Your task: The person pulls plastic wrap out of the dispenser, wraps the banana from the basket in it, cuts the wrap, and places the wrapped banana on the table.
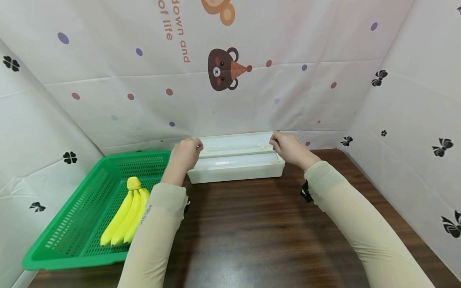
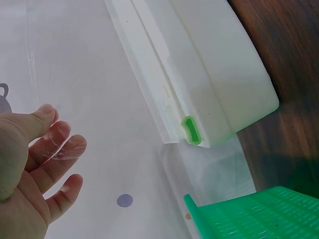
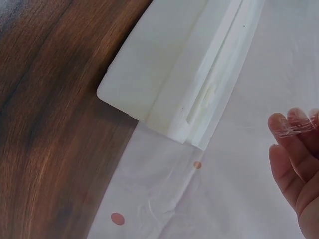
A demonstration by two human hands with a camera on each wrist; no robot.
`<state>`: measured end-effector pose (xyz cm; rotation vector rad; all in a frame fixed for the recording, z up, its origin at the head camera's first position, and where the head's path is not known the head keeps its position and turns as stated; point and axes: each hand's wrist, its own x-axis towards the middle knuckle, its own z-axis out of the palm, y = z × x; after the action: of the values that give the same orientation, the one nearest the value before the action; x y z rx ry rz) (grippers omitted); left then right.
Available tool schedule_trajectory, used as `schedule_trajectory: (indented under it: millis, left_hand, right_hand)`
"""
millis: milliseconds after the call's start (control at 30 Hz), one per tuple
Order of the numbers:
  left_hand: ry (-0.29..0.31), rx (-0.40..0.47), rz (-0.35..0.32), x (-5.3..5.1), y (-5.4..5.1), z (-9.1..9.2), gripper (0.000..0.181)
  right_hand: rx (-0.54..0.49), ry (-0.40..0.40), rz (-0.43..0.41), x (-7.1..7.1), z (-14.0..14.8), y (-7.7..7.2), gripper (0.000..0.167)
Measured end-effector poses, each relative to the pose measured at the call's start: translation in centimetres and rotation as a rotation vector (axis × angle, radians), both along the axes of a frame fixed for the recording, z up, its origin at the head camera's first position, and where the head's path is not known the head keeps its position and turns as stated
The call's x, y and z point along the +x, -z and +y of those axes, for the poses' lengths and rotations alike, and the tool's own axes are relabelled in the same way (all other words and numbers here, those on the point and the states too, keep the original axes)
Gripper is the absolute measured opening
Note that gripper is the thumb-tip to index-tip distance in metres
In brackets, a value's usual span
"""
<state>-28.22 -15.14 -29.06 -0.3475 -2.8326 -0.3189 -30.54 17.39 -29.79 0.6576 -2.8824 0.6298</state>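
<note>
A long white cling film dispenser (image 1: 235, 175) stands on the table against the back wall. Clear cling film (image 2: 67, 155) is pinched between the thumb and fingers of my left hand (image 1: 185, 157), above the dispenser's left end. My right hand (image 1: 291, 150) pinches the film's other corner (image 3: 295, 131) over the right end. Between the hands the film is so clear that its edge is hard to make out. In the left wrist view a green slider (image 2: 191, 131) sits at the end of the dispenser.
On the left is a green plastic basket (image 1: 47, 261) holding a bunch of yellow bananas (image 1: 126, 212). Dark wooden table (image 1: 252, 232) extends in front of the dispenser. Printed white sheeting (image 1: 306, 36) covers the walls behind and at both sides.
</note>
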Motion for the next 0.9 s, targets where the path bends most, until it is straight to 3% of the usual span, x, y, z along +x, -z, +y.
schedule_trajectory:
  millis: [567,900]
  left_hand:
    - [0.011,0.055,0.014,-0.1,-0.3,-0.2,0.021]
    - [0.009,0.053,-0.013,0.1,-0.7,-0.4,0.022]
  right_hand:
    - [-0.034,-0.025,-0.021,0.4,0.6,-0.8,0.023]
    - [0.025,-0.024,-0.076,0.9,0.7,-1.2,0.047]
